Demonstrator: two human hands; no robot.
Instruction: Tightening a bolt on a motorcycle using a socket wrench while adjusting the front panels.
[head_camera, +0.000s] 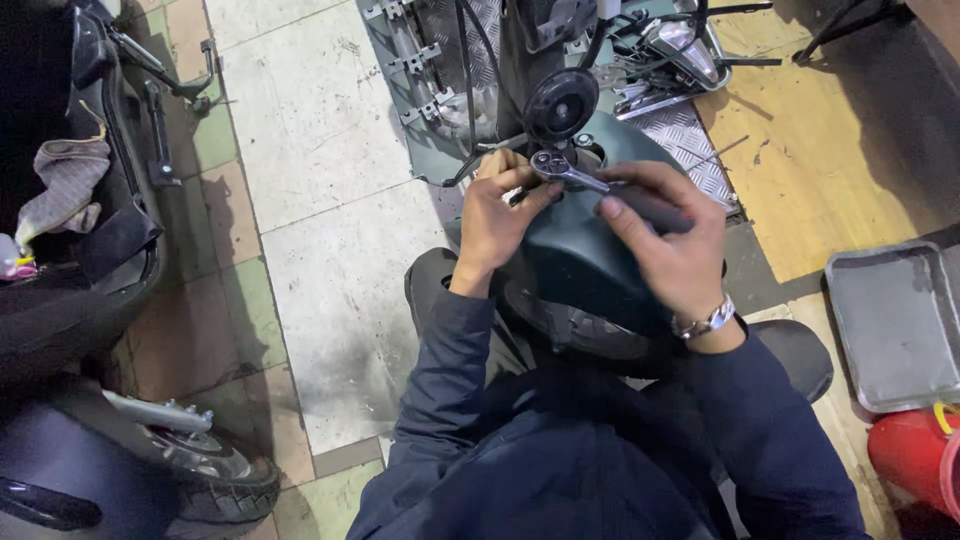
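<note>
A dark green scooter front fender sits over the front tyre right below me. My right hand grips the dark handle of a metal ratchet wrench, whose head rests at the top of the fender. My left hand pinches at the ratchet head, fingers closed around it. A round black horn hangs just above the wrench head. A metal watch is on my right wrist.
Another scooter stands at the left with a rag on it and its wheel at the bottom left. A grey metal tray and a red container lie at the right. Scooter frame parts sit beyond the fender.
</note>
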